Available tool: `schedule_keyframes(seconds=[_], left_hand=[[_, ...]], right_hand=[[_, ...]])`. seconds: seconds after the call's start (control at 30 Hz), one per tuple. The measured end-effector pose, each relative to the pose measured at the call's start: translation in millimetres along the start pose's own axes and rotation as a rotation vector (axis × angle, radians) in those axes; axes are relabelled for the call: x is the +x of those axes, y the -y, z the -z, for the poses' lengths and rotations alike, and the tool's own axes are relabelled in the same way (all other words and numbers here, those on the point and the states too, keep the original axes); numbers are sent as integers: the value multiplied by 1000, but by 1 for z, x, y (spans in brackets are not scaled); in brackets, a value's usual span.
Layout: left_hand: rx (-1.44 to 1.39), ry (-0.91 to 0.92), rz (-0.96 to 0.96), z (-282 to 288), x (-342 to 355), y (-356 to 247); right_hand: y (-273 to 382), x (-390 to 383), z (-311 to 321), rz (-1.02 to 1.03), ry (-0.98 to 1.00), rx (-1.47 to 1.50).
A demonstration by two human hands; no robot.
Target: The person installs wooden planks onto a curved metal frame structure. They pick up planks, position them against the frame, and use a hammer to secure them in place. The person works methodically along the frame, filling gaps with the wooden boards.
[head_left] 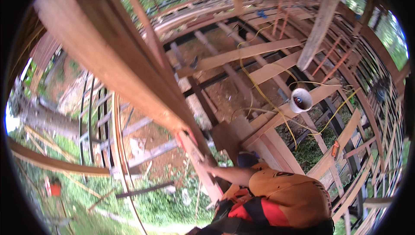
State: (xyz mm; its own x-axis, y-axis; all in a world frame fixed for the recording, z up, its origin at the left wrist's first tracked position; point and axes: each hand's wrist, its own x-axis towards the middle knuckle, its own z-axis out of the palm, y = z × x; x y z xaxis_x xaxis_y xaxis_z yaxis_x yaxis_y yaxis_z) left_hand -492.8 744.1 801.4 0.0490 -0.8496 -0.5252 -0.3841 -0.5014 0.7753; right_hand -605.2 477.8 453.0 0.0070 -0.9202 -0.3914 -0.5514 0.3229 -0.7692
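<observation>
Neither of my hands shows in the head view. At the lower edge a small dark shape [194, 230] is too little seen to name. Just below me a co-worker in an orange, red and black shirt [289, 192] and a dark cap [247, 159] bends forward. The co-worker's bare arm reaches left, and the hand [208, 166] rests at a narrow wooden piece [194, 150]; its grip is unclear. Thick wooden beams [116, 62] slant from the upper left down to that piece, where a red edge shows.
Open framing of dark joists [201, 99] spans bare soil and greenery. Loose planks [246, 55] lie across it. A white bucket [301, 100] stands on a board, beside a yellow cord [283, 113]. An orange tool [335, 148] lies at right. A timber [322, 23] hangs down at upper right.
</observation>
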Motion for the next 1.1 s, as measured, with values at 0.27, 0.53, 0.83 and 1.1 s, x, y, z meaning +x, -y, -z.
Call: schedule_keyframes(seconds=[0.27, 0.53, 0.83, 1.1], left_hand=[[-66, -24, 26, -2, -37, 13], [-81, -185, -15, -20, -41, 2], [287, -329, -123, -9, -30, -35], [-115, -1062, -735, -4, 0, -155]], right_hand=[[-28, 22, -15, 251, -161, 151], [12, -3, 7, 151, -43, 67], [33, -4, 14, 338, 30, -280], [197, -151, 151, 1137, 498, 387]])
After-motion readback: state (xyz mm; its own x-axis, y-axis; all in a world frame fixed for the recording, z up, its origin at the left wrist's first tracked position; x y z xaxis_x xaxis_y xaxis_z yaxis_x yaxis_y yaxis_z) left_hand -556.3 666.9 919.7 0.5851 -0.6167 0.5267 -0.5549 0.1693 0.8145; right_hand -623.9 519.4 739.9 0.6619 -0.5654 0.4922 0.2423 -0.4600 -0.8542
